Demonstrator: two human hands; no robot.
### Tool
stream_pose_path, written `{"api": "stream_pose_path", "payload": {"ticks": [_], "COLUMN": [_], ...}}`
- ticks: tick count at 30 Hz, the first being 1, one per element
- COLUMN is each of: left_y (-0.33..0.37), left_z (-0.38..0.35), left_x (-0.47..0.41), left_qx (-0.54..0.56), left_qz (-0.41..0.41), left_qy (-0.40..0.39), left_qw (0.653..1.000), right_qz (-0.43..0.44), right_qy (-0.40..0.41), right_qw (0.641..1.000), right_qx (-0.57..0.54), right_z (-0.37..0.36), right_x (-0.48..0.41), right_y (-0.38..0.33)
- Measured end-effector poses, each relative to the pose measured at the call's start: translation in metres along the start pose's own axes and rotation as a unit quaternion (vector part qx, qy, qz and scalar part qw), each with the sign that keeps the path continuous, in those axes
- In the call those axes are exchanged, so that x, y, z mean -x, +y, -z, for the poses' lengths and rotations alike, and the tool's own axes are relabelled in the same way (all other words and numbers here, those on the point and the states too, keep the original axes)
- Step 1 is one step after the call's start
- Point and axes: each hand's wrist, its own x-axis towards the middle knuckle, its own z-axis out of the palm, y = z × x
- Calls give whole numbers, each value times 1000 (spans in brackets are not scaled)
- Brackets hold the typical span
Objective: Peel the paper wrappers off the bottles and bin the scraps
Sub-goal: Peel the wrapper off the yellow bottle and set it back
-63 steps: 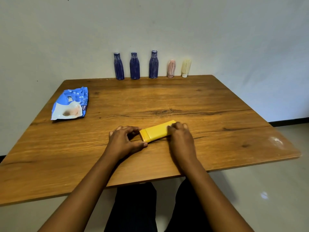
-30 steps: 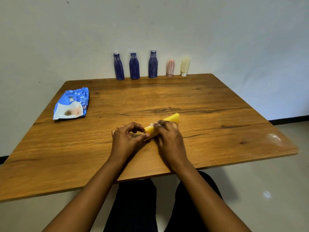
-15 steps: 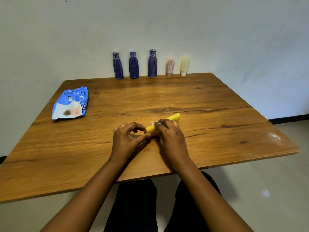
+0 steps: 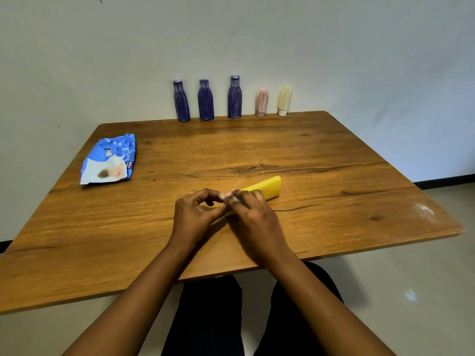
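Three blue-wrapped bottles (image 4: 206,100), a smaller pink bottle (image 4: 262,102) and a cream bottle (image 4: 284,100) stand upright in a row at the table's (image 4: 334,155) far edge, while a yellow bar (image 4: 270,187) lies aslant mid-table, its near end hidden.

Five bottles stand in a row along the far edge of the tabletop (image 4: 334,160); three are blue bottles, one at the left end (image 4: 182,101), one next to it (image 4: 206,100), one in the middle of the row (image 4: 234,97); one pink bottle (image 4: 262,102); one cream bottle (image 4: 284,100). One yellow oblong object (image 4: 268,187); one blue-and-white packet (image 4: 109,160); one tabletop; two hands, the left hand (image 4: 195,214) and the right hand (image 4: 253,217).
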Motion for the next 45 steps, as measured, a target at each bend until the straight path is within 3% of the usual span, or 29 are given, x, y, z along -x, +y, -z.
{"api": "stream_pose_path", "payload": {"ticks": [3,8,12,17,21,23,29,33,35,41,43,45], "left_y": [0,0,0,2,2,2,3,1,0,1,0,0], "left_z": [-1,1,-1,0,-1,-1,-1,-2,-3,-1,-2,-2], "left_x": [-1,0,-1,2,1,1,1,0,-1,-2,-3,-4], "left_qx": [-5,-9,-26,-30,-41,-39,-26,-37,-34,-7,-9,-12], "left_qz": [0,-6,-16,-30,-35,-30,-18,-20,-16,-3,-4,-4], "left_qy": [5,-5,1,-22,-16,-16,-25,-15,-14,-28,-19,-10], "left_qw": [1000,1000,1000,999,998,999,999,999,999,1000,1000,1000], "right_qz": [-82,30,-115,15,-157,-189,-8,-185,-221,-7,-63,-197], "right_qy": [32,-3,41,-9,60,67,-18,77,99,7,44,122], "right_qw": [996,1000,992,1000,986,980,1000,979,968,999,994,966], "right_qx": [-11,10,-25,2,-4,-3,-10,-41,-57,-50,-77,-112], "right_z": [2,-1,2,0,9,13,3,7,8,-4,-3,-1], "right_x": [-4,0,-7,3,-9,-12,0,-11,-14,2,-3,-11], "right_y": [10,4,21,4,53,66,1,54,67,4,19,46]}}
